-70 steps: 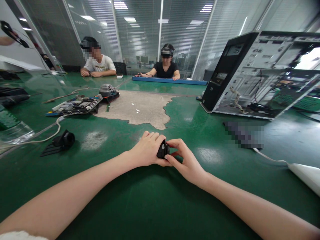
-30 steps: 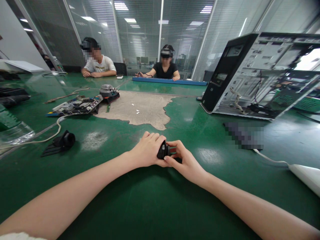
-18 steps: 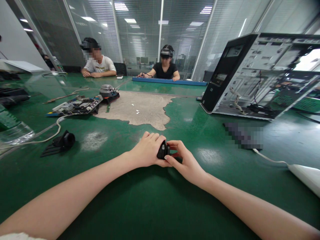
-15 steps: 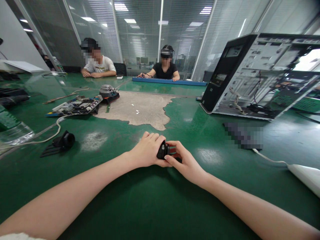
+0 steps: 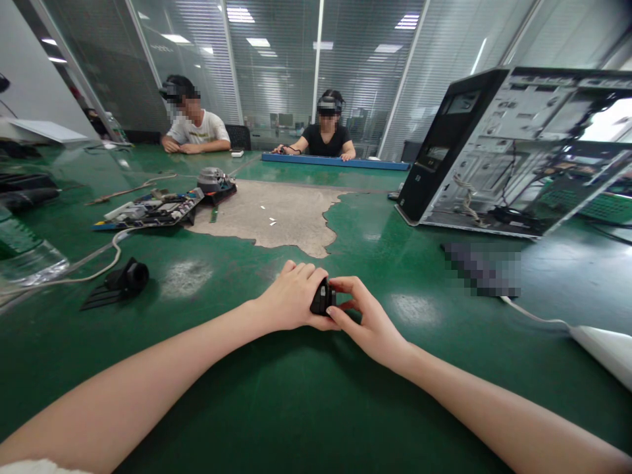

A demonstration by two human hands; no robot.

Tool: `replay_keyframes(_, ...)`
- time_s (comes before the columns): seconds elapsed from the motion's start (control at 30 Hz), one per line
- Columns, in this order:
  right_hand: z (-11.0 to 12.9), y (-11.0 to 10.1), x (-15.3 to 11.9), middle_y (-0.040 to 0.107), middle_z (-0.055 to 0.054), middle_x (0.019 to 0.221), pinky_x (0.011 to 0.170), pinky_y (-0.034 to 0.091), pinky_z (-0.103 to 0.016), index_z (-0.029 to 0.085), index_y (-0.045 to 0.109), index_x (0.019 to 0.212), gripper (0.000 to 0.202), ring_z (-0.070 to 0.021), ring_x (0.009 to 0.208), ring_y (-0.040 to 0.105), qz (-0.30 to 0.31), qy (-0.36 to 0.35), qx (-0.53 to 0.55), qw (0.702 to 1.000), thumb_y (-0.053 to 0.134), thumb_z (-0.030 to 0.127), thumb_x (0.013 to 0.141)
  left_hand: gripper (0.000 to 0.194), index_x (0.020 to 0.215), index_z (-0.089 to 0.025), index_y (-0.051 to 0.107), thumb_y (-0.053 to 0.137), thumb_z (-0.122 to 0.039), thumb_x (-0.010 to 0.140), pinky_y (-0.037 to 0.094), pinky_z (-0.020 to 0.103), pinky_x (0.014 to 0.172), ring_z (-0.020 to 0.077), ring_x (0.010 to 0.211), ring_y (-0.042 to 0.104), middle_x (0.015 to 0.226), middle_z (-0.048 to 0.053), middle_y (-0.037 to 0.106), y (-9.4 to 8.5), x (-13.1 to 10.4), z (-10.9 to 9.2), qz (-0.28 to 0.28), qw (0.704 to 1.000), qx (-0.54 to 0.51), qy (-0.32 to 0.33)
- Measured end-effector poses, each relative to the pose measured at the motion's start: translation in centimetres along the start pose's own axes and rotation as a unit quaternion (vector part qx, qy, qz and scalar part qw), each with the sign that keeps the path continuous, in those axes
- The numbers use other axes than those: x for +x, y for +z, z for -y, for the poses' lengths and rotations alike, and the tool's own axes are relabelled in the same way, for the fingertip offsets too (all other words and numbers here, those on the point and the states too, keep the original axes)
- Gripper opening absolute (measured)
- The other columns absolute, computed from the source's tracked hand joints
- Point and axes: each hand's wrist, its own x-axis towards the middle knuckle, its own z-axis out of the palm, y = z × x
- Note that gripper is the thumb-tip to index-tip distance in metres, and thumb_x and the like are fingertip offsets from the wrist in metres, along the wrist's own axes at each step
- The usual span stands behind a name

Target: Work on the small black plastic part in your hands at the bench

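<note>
Currently, in the head view, both hands are working on a small black part (image 5: 320, 298), which is sitting just on the near side of the bare patch (image 5: 276, 210) in the green desk (image 5: 232, 408). The left hand (image 5: 293, 299) is wrapping around the part from its left, while the right hand (image 5: 378, 322) is pinching its other side between thumb and forefinger. The step in hand is seemingly a two-handed grip-and-handle one, the left steadying and the right doing the finer fingering; what exactly the fingertips are doing is too small to tell. Any next move on the part would be calling for a firm left hold and light right fingertips. Nearer and left of the patch, a black bracket (image 5: 129, 278) is lying; a circuit board (image 5: 153, 209) is resting by the patch's left edge, and an open computer case (image 5: 447, 148) is standing to its right.
</note>
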Motion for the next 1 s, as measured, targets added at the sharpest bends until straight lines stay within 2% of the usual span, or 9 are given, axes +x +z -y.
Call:
replay_keyframes(0.17, -0.27, 0.06, 0.02, 0.053, -0.006, 0.101, 0.072, 0.053, -0.034, 0.022, 0.042, 0.11, 0.031, -0.018, 0.091, 0.057, 0.031, 0.041, 0.035, 0.998, 0.051, 0.019, 0.081, 0.065, 0.099, -0.014, 0.048, 0.052, -0.067, 0.062, 0.031, 0.037, 0.074, 0.0248, 0.081, 0.051, 0.089, 0.008, 0.055, 0.13, -0.02, 0.13, 0.005, 1.0, 0.0, 0.0)
replay_keyframes(0.3, -0.16, 0.01, -0.13, 0.051, -0.006, 0.102, 0.073, 0.053, -0.033, 0.023, 0.045, 0.105, 0.029, -0.019, 0.096, 0.054, 0.009, -0.001, 0.017, 1.0, 0.054, 0.017, 0.078, 0.065, 0.1, -0.013, 0.047, 0.053, -0.065, 0.062, 0.031, 0.037, 0.074, 0.0248, 0.081, 0.051, 0.09, 0.009, 0.055, 0.16, -0.05, 0.17, 0.006, 1.0, 0.01, 0.002)
replay_keyframes(0.43, -0.02, 0.0, -0.23, 0.047, -0.007, 0.107, 0.076, 0.051, -0.033, 0.023, 0.049, 0.097, 0.019, -0.0195, 0.1, 0.051, -0.01, -0.033, -0.004, 0.999, 0.052, 0.018, 0.079, 0.061, 0.095, -0.014, 0.048, 0.052, -0.066, 0.063, 0.03, 0.036, 0.072, 0.0237, 0.079, 0.051, 0.087, 0.007, 0.055, 0.02, -0.06, 0.04, 0.001, 1.0, 0.01, 0.002)
replay_keyframes(0.63, -0.01, 0.01, -0.13, 0.049, -0.007, 0.108, 0.076, 0.052, -0.034, 0.023, 0.04, 0.114, 0.036, -0.0188, 0.098, 0.053, 0.014, 0.011, 0.005, 1.0, 0.051, 0.018, 0.08, 0.064, 0.097, -0.013, 0.048, 0.05, -0.068, 0.063, 0.031, 0.036, 0.073, 0.024, 0.08, 0.051, 0.088, 0.008, 0.055, 0.01, -0.04, 0.07, 0.002, 1.0, 0.009, 0.005)
replay_keyframes(0.73, 0.0, -0.01, -0.1, 0.051, -0.007, 0.106, 0.073, 0.053, -0.033, 0.022, 0.04, 0.113, 0.035, -0.0178, 0.093, 0.055, 0.036, 0.027, 0.016, 0.999, 0.051, 0.018, 0.08, 0.065, 0.099, -0.013, 0.048, 0.052, -0.066, 0.062, 0.031, 0.036, 0.074, 0.0243, 0.08, 0.051, 0.089, 0.009, 0.055, 0.13, -0.05, 0.16, 0.006, 1.0, 0.013, 0.003)
replay_keyframes(0.8, 0.01, -0.01, -0.11, 0.052, -0.006, 0.104, 0.072, 0.053, -0.032, 0.022, 0.041, 0.111, 0.035, -0.0181, 0.093, 0.055, 0.03, 0.022, 0.015, 0.999, 0.053, 0.017, 0.078, 0.066, 0.101, -0.012, 0.047, 0.053, -0.066, 0.062, 0.031, 0.036, 0.074, 0.0245, 0.081, 0.051, 0.09, 0.009, 0.055, 0.16, -0.06, 0.16, 0.005, 1.0, 0.015, 0.003)
replay_keyframes(1.0, -0.02, -0.03, -0.18, 0.048, -0.007, 0.106, 0.076, 0.051, -0.033, 0.022, 0.049, 0.098, 0.018, -0.0191, 0.099, 0.052, -0.006, -0.03, 0.001, 1.0, 0.051, 0.017, 0.08, 0.064, 0.094, -0.014, 0.048, 0.051, -0.068, 0.062, 0.03, 0.035, 0.072, 0.0235, 0.08, 0.051, 0.087, 0.007, 0.055, 0.0, 0.01, -0.03, 0.002, 1.0, 0.007, 0.003)
